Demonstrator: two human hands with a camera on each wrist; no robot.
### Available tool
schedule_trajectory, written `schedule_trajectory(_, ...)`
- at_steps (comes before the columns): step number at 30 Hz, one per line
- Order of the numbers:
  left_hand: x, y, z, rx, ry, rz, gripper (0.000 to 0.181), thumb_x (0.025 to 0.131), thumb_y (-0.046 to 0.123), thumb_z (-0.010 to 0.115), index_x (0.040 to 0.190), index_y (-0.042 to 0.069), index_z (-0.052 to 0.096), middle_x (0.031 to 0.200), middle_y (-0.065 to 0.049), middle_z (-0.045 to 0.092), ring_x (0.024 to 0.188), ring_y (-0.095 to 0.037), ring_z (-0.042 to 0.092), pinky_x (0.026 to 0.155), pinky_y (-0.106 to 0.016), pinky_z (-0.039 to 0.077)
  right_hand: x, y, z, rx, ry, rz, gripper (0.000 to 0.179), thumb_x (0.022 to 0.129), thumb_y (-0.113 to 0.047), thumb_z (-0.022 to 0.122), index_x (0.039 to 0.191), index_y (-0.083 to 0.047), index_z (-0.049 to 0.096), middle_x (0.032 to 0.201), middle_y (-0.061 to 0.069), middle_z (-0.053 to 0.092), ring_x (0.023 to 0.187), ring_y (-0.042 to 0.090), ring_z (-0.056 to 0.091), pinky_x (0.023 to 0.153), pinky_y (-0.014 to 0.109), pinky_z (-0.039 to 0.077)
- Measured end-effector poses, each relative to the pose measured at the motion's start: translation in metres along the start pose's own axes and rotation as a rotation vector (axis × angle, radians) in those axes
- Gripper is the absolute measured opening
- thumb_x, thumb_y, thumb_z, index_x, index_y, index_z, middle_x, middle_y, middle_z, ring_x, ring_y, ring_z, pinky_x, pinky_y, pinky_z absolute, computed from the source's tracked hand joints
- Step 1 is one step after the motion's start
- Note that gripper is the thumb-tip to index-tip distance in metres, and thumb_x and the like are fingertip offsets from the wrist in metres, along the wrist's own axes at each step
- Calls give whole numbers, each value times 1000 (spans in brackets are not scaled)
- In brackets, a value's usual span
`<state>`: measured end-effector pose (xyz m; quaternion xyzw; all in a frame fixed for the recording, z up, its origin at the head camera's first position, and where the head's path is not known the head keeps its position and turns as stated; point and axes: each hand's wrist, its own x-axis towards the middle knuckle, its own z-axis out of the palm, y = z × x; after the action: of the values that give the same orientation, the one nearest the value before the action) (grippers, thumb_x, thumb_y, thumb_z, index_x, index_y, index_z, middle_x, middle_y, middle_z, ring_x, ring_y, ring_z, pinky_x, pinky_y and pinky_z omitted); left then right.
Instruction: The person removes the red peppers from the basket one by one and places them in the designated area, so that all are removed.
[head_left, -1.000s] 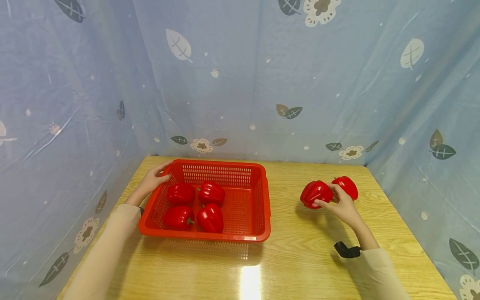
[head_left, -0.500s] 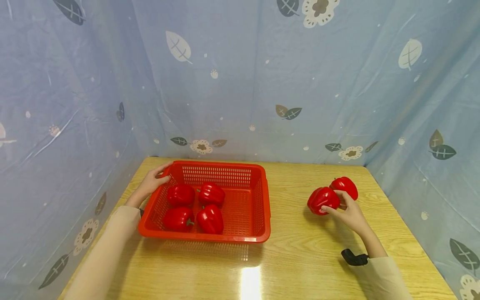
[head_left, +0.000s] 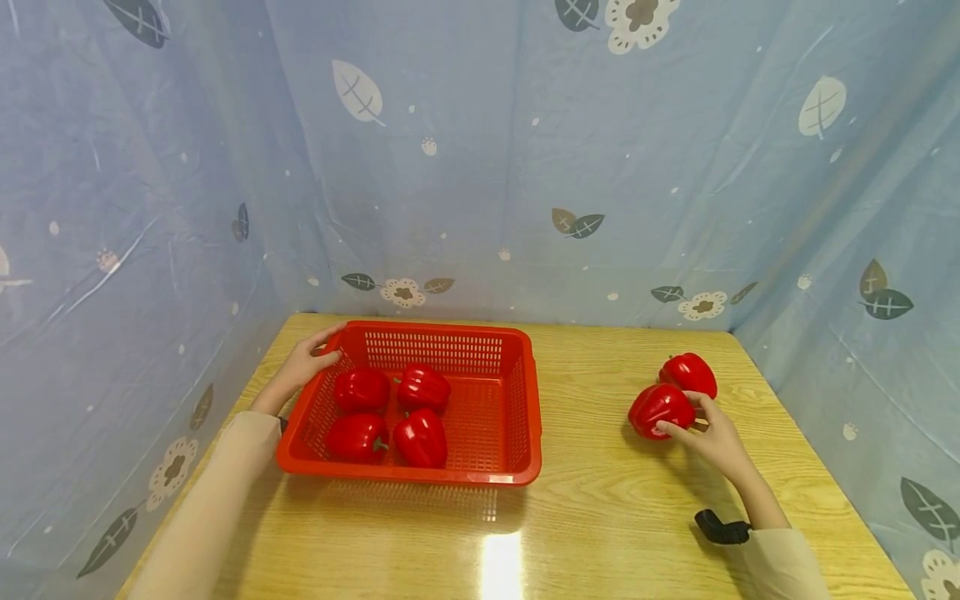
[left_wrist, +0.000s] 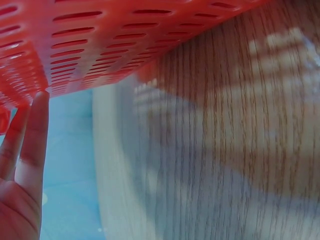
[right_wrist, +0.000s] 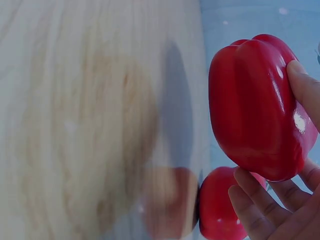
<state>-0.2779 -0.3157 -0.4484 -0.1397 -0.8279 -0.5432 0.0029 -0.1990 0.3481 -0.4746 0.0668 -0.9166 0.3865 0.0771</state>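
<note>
In the head view my left hand (head_left: 302,365) holds the upper left corner of a red plastic basket (head_left: 409,475), thumb over the rim. Fingers (left_wrist: 35,130) touch the basket's outer side in the left wrist view. Several red bell peppers (head_left: 421,437) lie in the basket's left and middle part. My right hand (head_left: 716,437) grips another red bell pepper (head_left: 660,411) between thumb and fingers; in the right wrist view this held pepper (right_wrist: 252,107) appears above the tabletop. Just behind it, a further bell pepper (head_left: 690,374) rests on the table.
The wooden table (head_left: 585,533) reaches back to a blue patterned curtain (head_left: 480,167), which also hangs along both sides. Black wrist gear (head_left: 722,528) sits at my right wrist. The basket's right side (head_left: 480,417) shows bare mesh floor.
My right hand has moved right and toward me, lower in the view, with the bell pepper in its grip. The left hand and the basket have stayed in place.
</note>
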Motion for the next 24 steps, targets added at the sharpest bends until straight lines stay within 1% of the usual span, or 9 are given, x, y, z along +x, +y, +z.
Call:
schedule_trajectory(3,0,-1,0,8,-1,-11,55,94,6,51,145,3,30,140,-29,36,99,-26,60,68,-24,54,-3,3,-1,-10,1,5,65,80,-30,73,129,-2,42,113,15,54,88,-11,46,74,8,43)
schedule_trajectory(5,0,-1,0,0,1,-27,56,94,6,51,145,5,29,140,-28,36,101,-32,59,67,-25,54,-4,5,-2,-14,1,14,65,79,-31,73,129,-2,42,115,15,53,89,-11,46,73,8,43)
schedule_trajectory(9,0,0,0,4,2,-32,56,94,7,50,146,5,28,142,-28,34,106,-45,53,68,-24,54,-6,8,-5,-14,-3,35,67,80,-32,72,130,-1,41,119,17,51,98,18,58,71,9,43)
schedule_trajectory(11,0,0,0,7,2,-30,57,94,8,51,146,6,27,142,-28,33,108,-47,51,68,-24,53,-7,10,-6,-11,-7,42,66,81,-32,72,130,-1,40,120,18,51,101,33,57,70,11,45)
schedule_trajectory(12,0,0,0,4,2,-30,57,94,8,51,146,5,28,142,-28,33,108,-48,51,67,-24,54,-8,10,-7,-14,-8,43,66,81,-32,72,130,-1,40,120,18,51,101,35,56,70,12,45)
schedule_trajectory(14,1,0,0,-9,-4,-32,57,94,7,51,146,5,27,142,-28,33,107,-47,52,67,-25,54,-10,11,-8,-22,-7,44,64,81,-32,72,129,-2,42,119,17,51,98,27,58,69,14,46)
schedule_trajectory(16,0,0,-1,-26,-9,-35,57,94,7,51,146,5,27,141,-29,34,105,-45,54,66,-27,55,-12,13,-9,-27,-4,40,61,81,-31,72,127,-4,43,118,15,52,93,10,58,68,15,47)
schedule_trajectory(19,1,0,0,-39,-14,-34,57,94,7,51,146,5,27,140,-30,35,103,-41,57,65,-28,55,-16,15,-10,-19,1,36,59,81,-30,72,126,-4,44,116,14,52,86,-11,49,69,13,47)
schedule_trajectory(24,2,-1,-1,-17,-7,-32,57,94,9,51,146,5,27,140,-29,35,100,-30,61,66,-26,55,-20,22,-13,-21,4,50,65,81,-29,72,130,0,41,118,17,51,85,-20,40,69,8,43)
